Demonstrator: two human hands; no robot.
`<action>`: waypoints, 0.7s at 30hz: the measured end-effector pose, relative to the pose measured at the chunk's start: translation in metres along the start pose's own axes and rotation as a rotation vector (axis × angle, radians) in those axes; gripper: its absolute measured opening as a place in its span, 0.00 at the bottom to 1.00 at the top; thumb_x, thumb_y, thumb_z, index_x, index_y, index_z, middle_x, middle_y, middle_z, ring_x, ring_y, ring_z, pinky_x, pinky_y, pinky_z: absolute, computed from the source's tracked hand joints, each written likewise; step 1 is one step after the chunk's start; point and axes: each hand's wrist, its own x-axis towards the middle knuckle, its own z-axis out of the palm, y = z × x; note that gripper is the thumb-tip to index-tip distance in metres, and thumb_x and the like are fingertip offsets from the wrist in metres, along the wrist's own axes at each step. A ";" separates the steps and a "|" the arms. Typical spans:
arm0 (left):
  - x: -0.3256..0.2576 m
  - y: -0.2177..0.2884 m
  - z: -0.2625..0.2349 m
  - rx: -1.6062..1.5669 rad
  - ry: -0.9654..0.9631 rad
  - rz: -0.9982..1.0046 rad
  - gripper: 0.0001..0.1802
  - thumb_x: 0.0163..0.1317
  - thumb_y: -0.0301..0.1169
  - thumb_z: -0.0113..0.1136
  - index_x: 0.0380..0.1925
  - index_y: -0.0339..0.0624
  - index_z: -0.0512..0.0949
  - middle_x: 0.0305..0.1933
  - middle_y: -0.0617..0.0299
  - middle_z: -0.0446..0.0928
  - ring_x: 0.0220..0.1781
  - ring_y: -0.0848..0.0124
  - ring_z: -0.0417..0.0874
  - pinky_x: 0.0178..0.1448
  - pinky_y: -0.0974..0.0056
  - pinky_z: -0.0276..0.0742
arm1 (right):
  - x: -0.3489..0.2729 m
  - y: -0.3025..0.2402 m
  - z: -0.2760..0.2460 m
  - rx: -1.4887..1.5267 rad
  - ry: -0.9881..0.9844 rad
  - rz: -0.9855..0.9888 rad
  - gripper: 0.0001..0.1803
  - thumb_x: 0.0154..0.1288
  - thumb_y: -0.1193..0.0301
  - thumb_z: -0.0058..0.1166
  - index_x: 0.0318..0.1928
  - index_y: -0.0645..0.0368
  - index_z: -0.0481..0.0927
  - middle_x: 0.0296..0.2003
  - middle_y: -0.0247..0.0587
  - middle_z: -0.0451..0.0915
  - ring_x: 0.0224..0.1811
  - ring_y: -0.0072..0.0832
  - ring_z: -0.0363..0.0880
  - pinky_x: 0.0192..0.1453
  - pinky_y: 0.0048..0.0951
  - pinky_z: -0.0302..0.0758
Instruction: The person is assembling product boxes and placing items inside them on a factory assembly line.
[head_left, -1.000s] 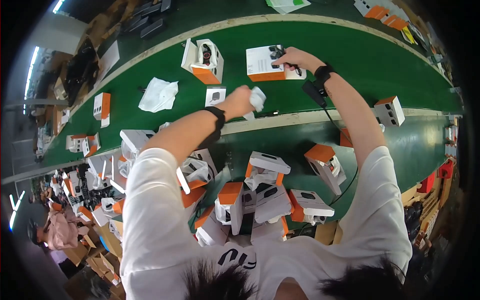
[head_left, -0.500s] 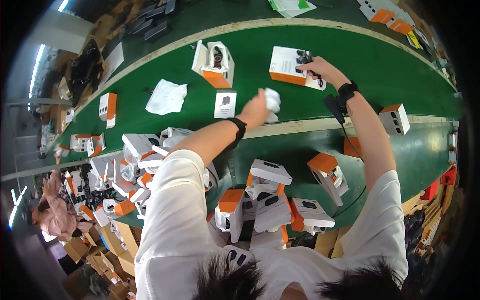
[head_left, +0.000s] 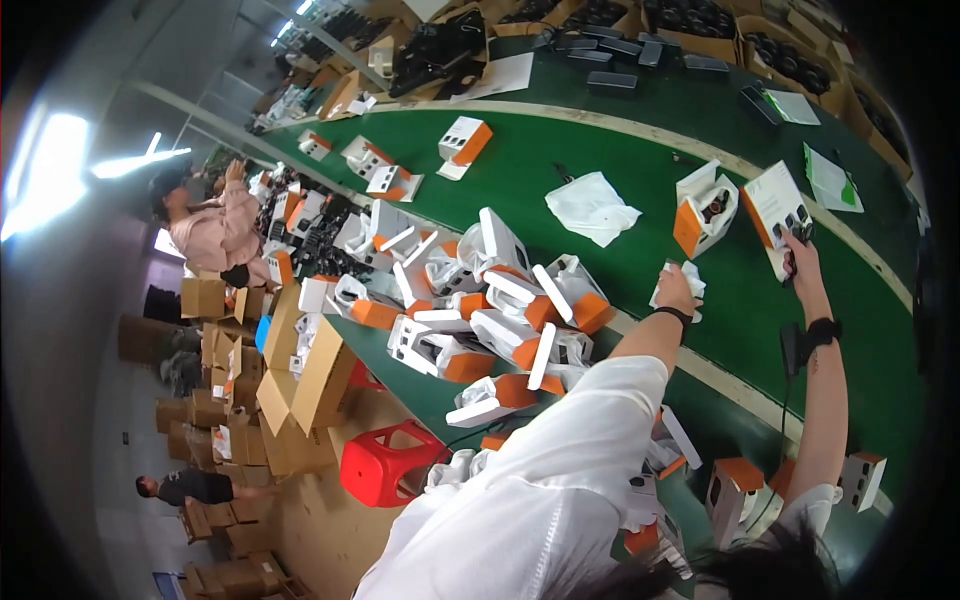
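Note:
My left hand (head_left: 678,290) is closed around a crumpled white plastic bag (head_left: 692,277) over the green belt. Farther right, my right hand (head_left: 800,258) reaches to the end of a white and orange box (head_left: 770,195). Its fingers are curled on a small black item, partly hidden, at the box's printed face. Between the hands and just beyond them, an open box (head_left: 692,225) holds a dark round-faced watch (head_left: 716,206) in white wrapping. A flat white bag (head_left: 597,208) lies left of that box. A black wristband sits on each wrist; a dark block with a cable (head_left: 792,350) hangs by the right one.
Many opened white and orange boxes (head_left: 465,365) are heaped on the near left ledge. Small boxes (head_left: 464,145) stand farther along the belt (head_left: 530,150). A red stool (head_left: 385,465) and cardboard cartons (head_left: 305,385) are on the floor. A person in pink (head_left: 225,230) works beyond.
The view has swung left, bringing more of the heap, the floor and the stool into sight. My left hand still grips the crumpled bag; my right hand stays at the box.

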 end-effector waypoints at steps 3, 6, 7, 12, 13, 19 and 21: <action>-0.003 0.002 0.000 -0.017 0.038 0.005 0.44 0.29 0.38 0.75 0.47 0.42 0.59 0.46 0.49 0.65 0.47 0.55 0.73 0.47 0.59 0.74 | 0.026 0.002 0.011 -0.009 0.177 -0.110 0.11 0.50 0.66 0.60 0.28 0.52 0.70 0.15 0.26 0.64 0.11 0.13 0.58 0.11 0.17 0.52; 0.001 -0.005 0.003 -0.023 0.043 0.098 0.40 0.30 0.37 0.74 0.44 0.40 0.60 0.44 0.48 0.65 0.45 0.53 0.74 0.45 0.57 0.75 | 0.058 0.024 0.028 0.058 0.258 0.004 0.10 0.50 0.63 0.60 0.25 0.50 0.72 0.14 0.23 0.63 0.11 0.15 0.56 0.13 0.22 0.52; 0.001 -0.006 0.008 -0.027 0.072 0.153 0.36 0.34 0.38 0.72 0.43 0.39 0.63 0.43 0.48 0.65 0.43 0.54 0.74 0.44 0.57 0.75 | 0.059 0.025 0.035 0.044 0.240 -0.015 0.09 0.51 0.63 0.57 0.24 0.51 0.73 0.14 0.24 0.65 0.12 0.16 0.57 0.15 0.23 0.54; -0.008 -0.011 0.018 -0.091 0.092 0.323 0.21 0.43 0.36 0.65 0.34 0.34 0.74 0.43 0.55 0.66 0.43 0.59 0.73 0.46 0.60 0.72 | 0.064 0.027 0.071 0.111 0.148 -0.135 0.10 0.58 0.66 0.51 0.28 0.59 0.68 0.15 0.32 0.68 0.11 0.19 0.65 0.11 0.20 0.60; -0.011 -0.012 0.019 -0.108 0.094 0.345 0.22 0.42 0.37 0.66 0.34 0.34 0.73 0.45 0.55 0.65 0.45 0.58 0.71 0.47 0.60 0.72 | 0.065 0.025 0.072 0.060 0.180 -0.121 0.10 0.58 0.67 0.51 0.29 0.59 0.68 0.15 0.32 0.68 0.11 0.19 0.65 0.11 0.20 0.60; -0.041 0.003 0.028 0.149 0.225 0.293 0.34 0.37 0.48 0.68 0.40 0.36 0.68 0.55 0.49 0.57 0.58 0.54 0.57 0.49 0.45 0.62 | 0.063 0.023 0.057 -0.039 0.052 -0.083 0.08 0.57 0.71 0.47 0.30 0.63 0.66 0.14 0.36 0.68 0.10 0.21 0.64 0.11 0.22 0.60; -0.040 0.000 0.030 0.201 0.255 0.275 0.38 0.37 0.51 0.67 0.42 0.35 0.65 0.56 0.49 0.56 0.59 0.54 0.56 0.52 0.45 0.57 | 0.056 0.020 0.061 0.002 -0.005 -0.030 0.07 0.57 0.72 0.47 0.29 0.63 0.67 0.14 0.35 0.67 0.10 0.20 0.64 0.11 0.22 0.60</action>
